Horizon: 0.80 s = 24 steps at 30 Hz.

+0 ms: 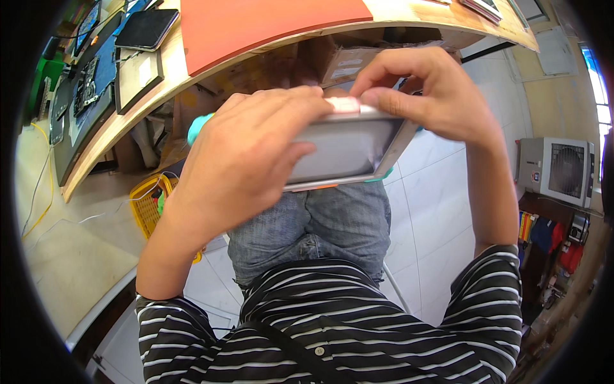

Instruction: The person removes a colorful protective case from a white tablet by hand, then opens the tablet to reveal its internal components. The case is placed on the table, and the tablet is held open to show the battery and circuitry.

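Note:
A tablet-like device [339, 152] with a grey screen and pale frame is tilted above my lap. Turquoise pieces show at its corners, and an orange strip runs along its near edge. My left hand [246, 144] is wrapped over its left side, gripping it; a turquoise bit [198, 128] pokes out beyond that hand. At the far edge, my right hand [425, 93] has thumb and forefinger closed together. A small pale pinkish piece [344, 104] lies by those fingertips, blurred. What exactly the right fingers pinch is hidden.
Ahead curves a wooden table edge with an orange-red mat [256, 29]. A black phone-like device [147, 29] and device parts lie at its left. Below are a cardboard box [348, 64] and a yellow basket [146, 208]. An air cooler [556, 169] stands right.

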Each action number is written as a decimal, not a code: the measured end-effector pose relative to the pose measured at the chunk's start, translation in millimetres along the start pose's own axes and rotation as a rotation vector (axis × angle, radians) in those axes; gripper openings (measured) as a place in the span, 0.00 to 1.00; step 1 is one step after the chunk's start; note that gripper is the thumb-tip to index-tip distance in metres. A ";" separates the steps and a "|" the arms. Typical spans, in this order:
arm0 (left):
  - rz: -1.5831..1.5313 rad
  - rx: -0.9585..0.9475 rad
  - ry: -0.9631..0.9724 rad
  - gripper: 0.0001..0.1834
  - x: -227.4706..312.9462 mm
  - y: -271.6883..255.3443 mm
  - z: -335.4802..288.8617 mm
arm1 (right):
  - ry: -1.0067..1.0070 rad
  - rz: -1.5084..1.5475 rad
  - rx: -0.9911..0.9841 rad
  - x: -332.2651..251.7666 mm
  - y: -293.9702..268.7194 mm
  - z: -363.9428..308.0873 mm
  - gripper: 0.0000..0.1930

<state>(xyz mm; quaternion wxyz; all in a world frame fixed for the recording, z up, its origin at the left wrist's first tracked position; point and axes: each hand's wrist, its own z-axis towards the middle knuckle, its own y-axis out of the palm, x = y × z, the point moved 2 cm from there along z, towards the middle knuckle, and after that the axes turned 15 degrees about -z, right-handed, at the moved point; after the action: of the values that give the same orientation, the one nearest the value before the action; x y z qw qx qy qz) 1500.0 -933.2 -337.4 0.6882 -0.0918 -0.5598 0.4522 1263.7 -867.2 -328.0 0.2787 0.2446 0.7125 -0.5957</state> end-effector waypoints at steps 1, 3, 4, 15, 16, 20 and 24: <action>-0.009 0.030 0.007 0.20 -7.1 1.1 -4.1 | -0.115 -0.177 0.125 3.4 5.9 -6.1 0.10; -0.020 0.087 0.008 0.22 -22.5 3.6 -10.2 | -0.213 -0.294 0.234 1.6 17.2 -13.2 0.11; 0.049 0.109 0.019 0.21 -23.1 3.8 -9.1 | -0.201 -0.280 0.252 1.0 21.5 -13.9 0.11; 0.276 0.171 0.284 0.23 -59.5 25.2 -4.9 | 0.205 0.424 0.757 66.0 43.6 -46.2 0.14; 0.245 0.179 0.267 0.21 -60.6 27.8 -1.7 | 0.260 0.426 0.733 85.4 56.3 -59.7 0.16; 0.165 0.138 0.172 0.16 -79.1 36.0 10.0 | 0.464 0.674 0.474 96.3 122.2 -98.4 0.20; -0.168 0.108 -0.024 0.13 -114.1 53.7 9.2 | 0.390 0.793 0.507 69.0 121.8 -113.9 0.22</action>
<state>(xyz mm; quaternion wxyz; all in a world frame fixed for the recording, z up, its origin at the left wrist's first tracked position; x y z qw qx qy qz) 1468.3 -988.6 -446.6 0.7209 -0.0019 -0.5487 0.4233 1284.5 -733.1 -447.0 0.2772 0.6628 0.4366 -0.5416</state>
